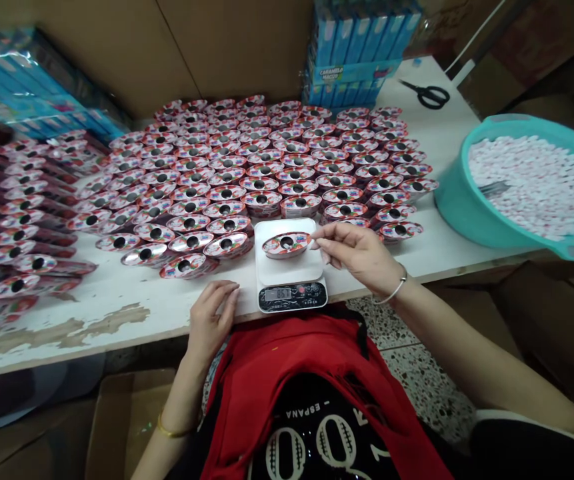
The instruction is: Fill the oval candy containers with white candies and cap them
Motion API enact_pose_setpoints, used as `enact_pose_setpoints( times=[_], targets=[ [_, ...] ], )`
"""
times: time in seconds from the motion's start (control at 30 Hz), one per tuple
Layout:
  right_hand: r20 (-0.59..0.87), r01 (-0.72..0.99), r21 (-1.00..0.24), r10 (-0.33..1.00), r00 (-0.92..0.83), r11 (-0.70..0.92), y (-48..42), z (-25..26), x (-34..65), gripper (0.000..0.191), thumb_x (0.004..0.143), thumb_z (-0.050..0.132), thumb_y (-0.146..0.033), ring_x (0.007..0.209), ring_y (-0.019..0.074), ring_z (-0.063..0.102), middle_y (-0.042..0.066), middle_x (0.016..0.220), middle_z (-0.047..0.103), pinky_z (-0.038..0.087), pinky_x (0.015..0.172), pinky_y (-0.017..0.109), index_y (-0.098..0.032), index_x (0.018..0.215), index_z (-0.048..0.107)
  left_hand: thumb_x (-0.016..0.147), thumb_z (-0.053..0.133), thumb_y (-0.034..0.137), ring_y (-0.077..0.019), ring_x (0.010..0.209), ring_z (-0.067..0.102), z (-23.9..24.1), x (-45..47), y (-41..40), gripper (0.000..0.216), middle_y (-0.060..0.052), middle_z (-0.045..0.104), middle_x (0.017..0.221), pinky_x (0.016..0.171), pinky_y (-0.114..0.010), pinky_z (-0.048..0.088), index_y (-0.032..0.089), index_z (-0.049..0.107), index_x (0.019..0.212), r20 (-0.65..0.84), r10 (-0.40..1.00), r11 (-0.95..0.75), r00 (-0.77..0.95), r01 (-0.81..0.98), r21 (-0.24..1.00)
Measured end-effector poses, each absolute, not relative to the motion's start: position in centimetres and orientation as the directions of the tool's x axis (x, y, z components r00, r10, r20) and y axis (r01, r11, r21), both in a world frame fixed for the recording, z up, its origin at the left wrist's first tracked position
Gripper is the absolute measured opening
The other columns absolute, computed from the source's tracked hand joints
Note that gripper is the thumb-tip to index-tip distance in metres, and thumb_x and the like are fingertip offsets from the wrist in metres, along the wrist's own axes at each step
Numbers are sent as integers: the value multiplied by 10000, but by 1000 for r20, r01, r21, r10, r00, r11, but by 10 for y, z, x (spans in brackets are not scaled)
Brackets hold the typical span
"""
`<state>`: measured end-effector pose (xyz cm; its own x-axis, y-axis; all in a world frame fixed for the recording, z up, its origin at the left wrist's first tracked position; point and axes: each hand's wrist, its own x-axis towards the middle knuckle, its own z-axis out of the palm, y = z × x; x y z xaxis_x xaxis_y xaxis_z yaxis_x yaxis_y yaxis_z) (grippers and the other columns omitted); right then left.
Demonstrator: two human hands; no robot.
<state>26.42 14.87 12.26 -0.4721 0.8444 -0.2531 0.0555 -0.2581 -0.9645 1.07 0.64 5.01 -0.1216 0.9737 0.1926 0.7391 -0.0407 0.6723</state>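
A white digital scale [291,270] sits at the table's front edge, its small display lit with digits like 867. On its pan is one red and pink oval-topped carton [287,245] with a round hole in the top and something white inside the hole. My right hand [354,257] is beside the carton's right end, thumb and fingertips pinched together; what they hold, if anything, is too small to make out. Left of the scale, my left hand [214,310] rests at the table edge with its fingers curled in, holding nothing that I can see.
Rows of similar cartons [227,163] stand behind and left of the scale. At the right, a turquoise basin [459,200] holds many small white-wrapped pieces [531,180] and a metal utensil. Black scissors [429,95] and blue packs [357,53] are at the back.
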Motion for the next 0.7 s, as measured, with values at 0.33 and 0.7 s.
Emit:
enact_pose_setpoints(
  times=[0.33,0.7],
  targets=[
    [-57,128,-992,880,-472,5,158,120,236,276,870,568,-191,628,85,516,59,1019,627,461,599,237,-170,1139,625,904,519,251,-160,913,622,61,13,16,164,-65,647,971,826,-301,505,192,640,998,236,965,-78,-111,741,667],
    [-544,-88,-814,806,-234,-574,109,116,281,389,627,843,-487,668,116,517,59,872,606,436,484,168,-235,907,748,906,515,298,-221,989,562,107,54,97,353,-111,620,1076,862,-380,439,172,518,1236,192,929,-368,316,839,400]
  ],
)
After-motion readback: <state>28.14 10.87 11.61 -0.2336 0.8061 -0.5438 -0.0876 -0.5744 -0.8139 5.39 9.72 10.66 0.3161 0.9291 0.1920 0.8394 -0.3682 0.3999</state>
